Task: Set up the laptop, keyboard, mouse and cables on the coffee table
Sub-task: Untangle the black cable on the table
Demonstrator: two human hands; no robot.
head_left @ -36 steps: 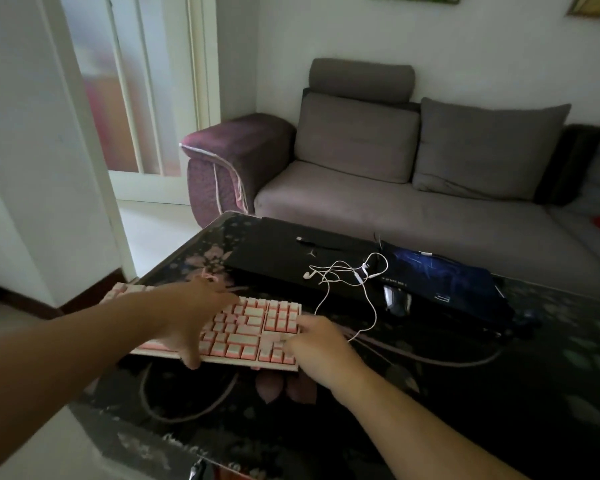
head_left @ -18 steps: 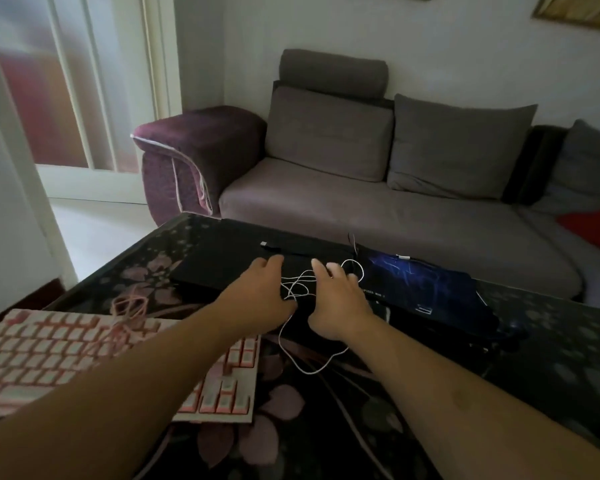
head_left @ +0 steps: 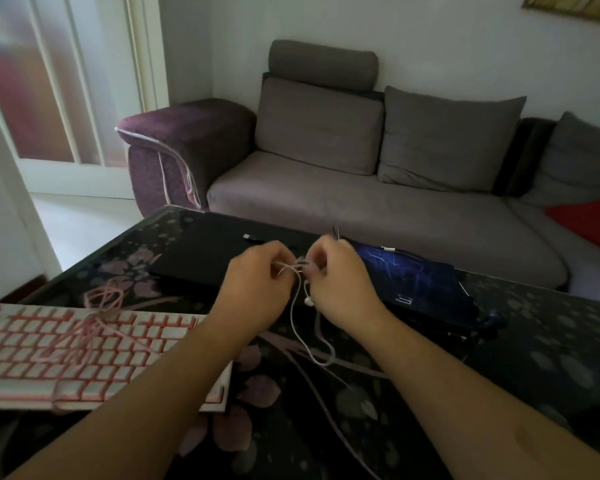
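Above the table's [head_left: 551, 344] middle, both hands, left [head_left: 257, 289] and right [head_left: 340, 282], are now pinching the lifted white cable [head_left: 297, 306]; keyboard [head_left: 84, 351] is lying at its left edge, sofa [head_left: 361, 199] behind.

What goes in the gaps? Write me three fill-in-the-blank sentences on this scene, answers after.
1. Both hands, left hand and right hand, pinch the white ____ cable.
2. The keyboard has ____ keys.
3. The closed laptop lies on the ____ table.

Missing words: earphone; pink; coffee
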